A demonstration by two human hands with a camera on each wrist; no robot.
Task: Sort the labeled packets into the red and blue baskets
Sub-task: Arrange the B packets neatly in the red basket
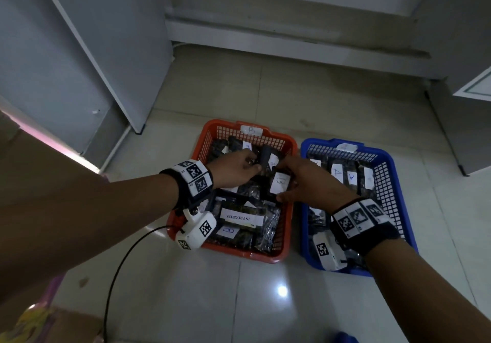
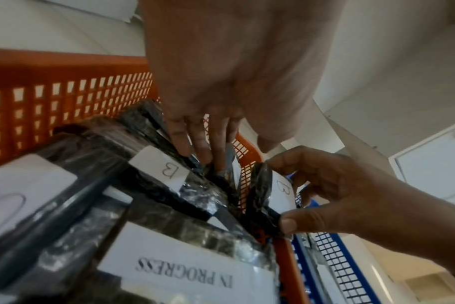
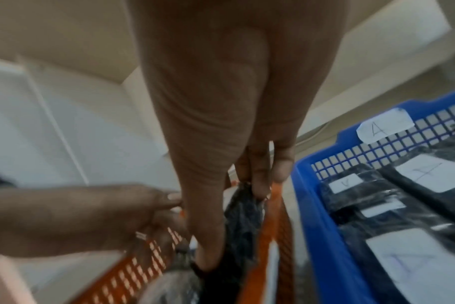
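Pinching a dark, crinkly plastic packet (image 1: 279,183) between thumb and fingers, the right hand (image 1: 308,183) holds it upright over the red basket (image 1: 210,133), near the side facing the blue basket (image 1: 393,162). Its white label bears a handwritten B. The left hand (image 1: 236,170) reaches among the other dark B packets (image 2: 153,164) toward the red basket's far side, fingers curled onto one of them; whether they grip it, I cannot tell. Packets labelled A (image 1: 337,172) lie in the blue basket.
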